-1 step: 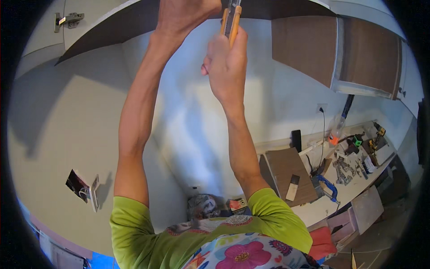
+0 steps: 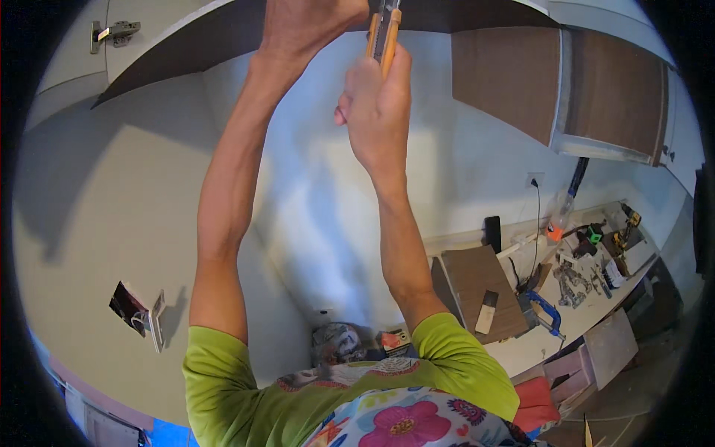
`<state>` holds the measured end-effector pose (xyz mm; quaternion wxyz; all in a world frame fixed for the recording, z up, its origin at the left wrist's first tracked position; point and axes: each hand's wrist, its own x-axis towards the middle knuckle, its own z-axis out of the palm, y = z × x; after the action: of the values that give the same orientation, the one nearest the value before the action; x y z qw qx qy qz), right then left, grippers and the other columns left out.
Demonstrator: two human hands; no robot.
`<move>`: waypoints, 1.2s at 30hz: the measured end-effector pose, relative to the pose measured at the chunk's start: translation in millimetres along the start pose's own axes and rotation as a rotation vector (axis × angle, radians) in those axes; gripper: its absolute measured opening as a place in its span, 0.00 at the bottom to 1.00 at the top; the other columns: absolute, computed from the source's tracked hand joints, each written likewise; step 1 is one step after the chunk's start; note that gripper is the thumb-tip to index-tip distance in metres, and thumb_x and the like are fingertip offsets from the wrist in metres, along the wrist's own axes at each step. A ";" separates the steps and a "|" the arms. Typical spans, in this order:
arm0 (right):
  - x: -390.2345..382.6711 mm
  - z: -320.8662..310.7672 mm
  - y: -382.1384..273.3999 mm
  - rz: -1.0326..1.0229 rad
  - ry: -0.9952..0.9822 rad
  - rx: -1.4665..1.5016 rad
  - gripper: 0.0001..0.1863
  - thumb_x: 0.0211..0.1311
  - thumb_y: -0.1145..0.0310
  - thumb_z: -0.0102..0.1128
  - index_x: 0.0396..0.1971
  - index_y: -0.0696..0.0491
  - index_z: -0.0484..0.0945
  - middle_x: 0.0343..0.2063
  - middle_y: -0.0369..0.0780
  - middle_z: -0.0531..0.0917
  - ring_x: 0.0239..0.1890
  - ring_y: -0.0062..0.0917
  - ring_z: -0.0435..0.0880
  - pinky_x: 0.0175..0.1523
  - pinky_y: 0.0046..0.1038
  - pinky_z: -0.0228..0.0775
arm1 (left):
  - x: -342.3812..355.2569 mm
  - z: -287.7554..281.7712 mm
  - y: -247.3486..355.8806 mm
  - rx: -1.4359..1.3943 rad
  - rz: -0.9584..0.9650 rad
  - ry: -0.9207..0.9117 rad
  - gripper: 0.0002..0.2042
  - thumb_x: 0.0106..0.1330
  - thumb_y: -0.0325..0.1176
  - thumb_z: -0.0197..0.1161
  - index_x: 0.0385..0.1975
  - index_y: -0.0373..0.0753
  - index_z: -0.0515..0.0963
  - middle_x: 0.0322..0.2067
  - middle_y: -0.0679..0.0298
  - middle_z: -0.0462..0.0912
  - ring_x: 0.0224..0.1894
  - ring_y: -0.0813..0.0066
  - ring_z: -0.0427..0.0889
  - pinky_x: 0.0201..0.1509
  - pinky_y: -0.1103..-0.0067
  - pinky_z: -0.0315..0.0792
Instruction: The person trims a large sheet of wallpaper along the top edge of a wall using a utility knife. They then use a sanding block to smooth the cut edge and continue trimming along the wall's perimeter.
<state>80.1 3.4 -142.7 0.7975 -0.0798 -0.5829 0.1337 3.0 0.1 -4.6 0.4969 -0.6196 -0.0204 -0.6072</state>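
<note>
Both my arms reach up toward the dark brown underside of a wall cabinet (image 2: 417, 13). My right hand (image 2: 378, 112) is closed round a utility knife (image 2: 383, 41) with an orange and grey handle. The knife points upward, and its tip is cut off by the top edge of the picture. Beside it on the left, my left hand (image 2: 316, 24) is raised close to the cabinet's underside. That hand's fingers lie mostly beyond the top edge, so whether it holds anything is hidden.
At right, a worktop (image 2: 514, 354) carries a brown board (image 2: 484, 283), a blue clamp (image 2: 547, 311), a drill (image 2: 629, 217) and loose hardware. Brown-bottomed cabinets (image 2: 506, 78) hang above it. A socket plate (image 2: 158, 320) dangles from the left wall. An open cabinet hinge (image 2: 119, 31) shows upper left.
</note>
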 end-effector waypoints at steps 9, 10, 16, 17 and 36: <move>2.3 -0.7 3.9 0.024 -0.014 -0.019 0.15 0.80 0.67 0.42 0.59 0.56 0.62 0.18 0.37 0.75 0.15 0.23 0.78 0.22 0.30 0.72 | -0.5 0.2 1.7 -0.023 -0.014 -0.001 0.03 0.54 0.25 0.68 0.25 0.39 0.80 0.25 0.61 0.83 0.34 0.61 0.82 0.50 0.65 0.65; 2.6 -0.8 4.4 0.019 -0.014 -0.020 0.15 0.80 0.67 0.42 0.59 0.56 0.62 0.18 0.37 0.75 0.15 0.23 0.78 0.21 0.30 0.72 | -0.5 1.0 1.5 -0.028 -0.012 0.005 0.03 0.54 0.25 0.68 0.25 0.39 0.80 0.25 0.61 0.83 0.34 0.62 0.82 0.50 0.65 0.65; 3.0 -2.0 7.5 -0.019 -0.019 -0.025 0.14 0.80 0.67 0.42 0.59 0.56 0.62 0.18 0.37 0.75 0.15 0.23 0.78 0.22 0.30 0.72 | -0.4 1.3 -0.7 -0.013 -0.010 -0.003 0.03 0.54 0.25 0.69 0.25 0.40 0.80 0.25 0.61 0.83 0.34 0.62 0.82 0.49 0.66 0.65; 3.5 -2.4 9.6 -0.046 -0.017 -0.028 0.14 0.80 0.67 0.42 0.59 0.56 0.62 0.18 0.37 0.75 0.16 0.23 0.78 0.22 0.30 0.71 | 0.0 1.2 -0.6 -0.007 -0.009 -0.002 0.03 0.54 0.25 0.69 0.24 0.40 0.80 0.25 0.61 0.83 0.34 0.62 0.82 0.49 0.66 0.65; -7.6 -9.1 21.2 -0.031 0.011 -0.075 0.17 0.79 0.69 0.45 0.62 0.55 0.61 0.19 0.41 0.75 0.18 0.28 0.76 0.26 0.34 0.68 | 20.4 -16.7 1.9 0.102 0.107 -0.231 0.07 0.58 0.35 0.70 0.32 0.39 0.85 0.28 0.60 0.83 0.37 0.60 0.80 0.50 0.64 0.69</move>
<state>84.1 21.5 -158.4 0.7991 -0.1013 -0.5843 0.0987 -2.7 -23.3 6.2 0.5538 -0.6594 -0.0753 -0.5028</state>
